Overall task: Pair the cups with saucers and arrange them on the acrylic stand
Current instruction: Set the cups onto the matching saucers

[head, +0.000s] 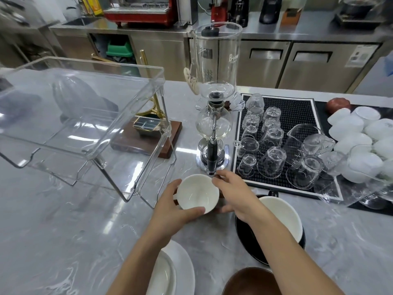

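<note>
Both hands grip one white cup point(196, 191) on the counter point(63, 231) before the clear stand point(85, 116): the left hand point(172, 207) clasps its near rim, the right hand point(231, 194) its far side. What lies under it is mostly hidden. The right forearm covers part of a second cup point(282, 216) in a black saucer point(246, 237). White saucers point(176, 269) and a brown one point(248, 279) are cut off below. Both stand shelves hold nothing.

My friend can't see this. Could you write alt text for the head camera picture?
Two hands, left hand and right hand, hold a white cup over a grey counter, beside an empty clear acrylic stand and a glass siphon brewer.
</note>
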The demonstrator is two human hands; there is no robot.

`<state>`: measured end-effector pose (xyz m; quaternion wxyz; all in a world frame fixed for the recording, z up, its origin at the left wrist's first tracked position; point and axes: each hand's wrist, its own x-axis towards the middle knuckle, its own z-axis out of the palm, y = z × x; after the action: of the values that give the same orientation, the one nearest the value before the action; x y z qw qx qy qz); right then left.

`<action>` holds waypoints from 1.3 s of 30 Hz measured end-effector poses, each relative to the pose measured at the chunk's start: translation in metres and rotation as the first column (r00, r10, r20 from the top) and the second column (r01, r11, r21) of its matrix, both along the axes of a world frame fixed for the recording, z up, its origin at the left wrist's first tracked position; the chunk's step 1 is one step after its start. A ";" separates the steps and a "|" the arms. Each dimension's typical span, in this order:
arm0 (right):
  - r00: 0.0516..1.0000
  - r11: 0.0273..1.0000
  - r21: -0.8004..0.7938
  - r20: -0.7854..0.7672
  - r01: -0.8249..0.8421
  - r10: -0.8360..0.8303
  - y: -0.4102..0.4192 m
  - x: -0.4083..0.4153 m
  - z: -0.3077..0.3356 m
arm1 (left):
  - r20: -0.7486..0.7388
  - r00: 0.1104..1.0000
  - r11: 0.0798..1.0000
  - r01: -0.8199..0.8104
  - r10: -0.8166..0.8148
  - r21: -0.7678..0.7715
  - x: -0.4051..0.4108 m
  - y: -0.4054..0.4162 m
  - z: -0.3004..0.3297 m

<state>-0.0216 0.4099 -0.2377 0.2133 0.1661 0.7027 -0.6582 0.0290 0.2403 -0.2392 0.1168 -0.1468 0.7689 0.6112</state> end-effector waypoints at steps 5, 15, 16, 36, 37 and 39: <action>1.000 0.999 -0.038 0.005 0.023 -0.023 0.002 0.001 0.000 | 0.059 0.995 0.980 -0.095 0.086 0.174 -0.001 0.003 0.004; 0.997 0.996 -0.071 -0.054 0.057 -0.061 0.005 0.008 0.012 | 0.053 0.988 0.952 -0.154 0.145 0.264 0.003 0.001 0.019; 0.996 0.995 -0.080 -0.056 0.061 -0.065 0.007 0.009 0.012 | 0.047 0.989 0.953 -0.146 0.138 0.265 0.004 0.001 0.021; 0.957 0.996 -0.027 -0.274 0.090 -0.094 0.035 0.105 0.053 | -0.019 0.995 0.959 -0.093 0.101 0.269 0.082 0.029 0.075; 0.954 0.995 -0.023 -0.281 0.099 -0.102 0.036 0.112 0.055 | -0.019 0.995 0.959 -0.094 0.103 0.268 0.087 0.031 0.076; 0.948 0.993 -0.021 -0.297 0.115 -0.116 0.040 0.123 0.056 | -0.016 0.995 0.959 -0.093 0.101 0.268 0.097 0.035 0.077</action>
<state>0.1017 0.4497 -0.1815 0.0662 0.1054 0.7148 -0.6882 0.1257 0.2750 -0.1621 0.0942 -0.1582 0.6729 0.7165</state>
